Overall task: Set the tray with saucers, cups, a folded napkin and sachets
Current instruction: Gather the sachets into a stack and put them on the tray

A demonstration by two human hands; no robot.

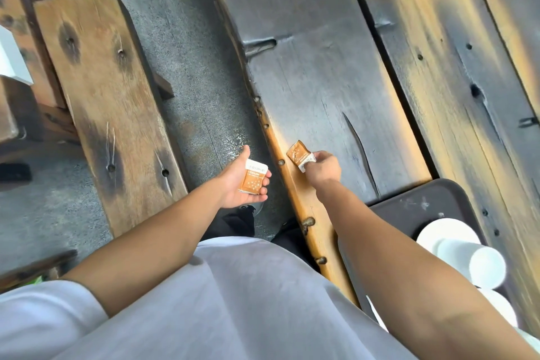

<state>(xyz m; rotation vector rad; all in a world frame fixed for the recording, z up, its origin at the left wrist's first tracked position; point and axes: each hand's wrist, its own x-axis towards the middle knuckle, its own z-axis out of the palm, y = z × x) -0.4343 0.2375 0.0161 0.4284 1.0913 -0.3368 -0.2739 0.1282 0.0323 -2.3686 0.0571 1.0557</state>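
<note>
Wooden table (321,67) (floor (187,38) seemingly concrete); left hand (238,185) cups sachet (253,180), right hand (326,168) pinches sachet (298,154).

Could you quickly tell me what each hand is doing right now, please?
Left hand: holds the left sachet in curled fingers.
Right hand: pinches the right sachet.

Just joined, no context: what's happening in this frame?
A person stands at a wooden table. The left hand holds the first sachet in its palm, off the table edge. The right hand pinches the second sachet over the tabletop. The dark tray on the right already has a saucer and white cup; neither sachet is on it yet.
</note>
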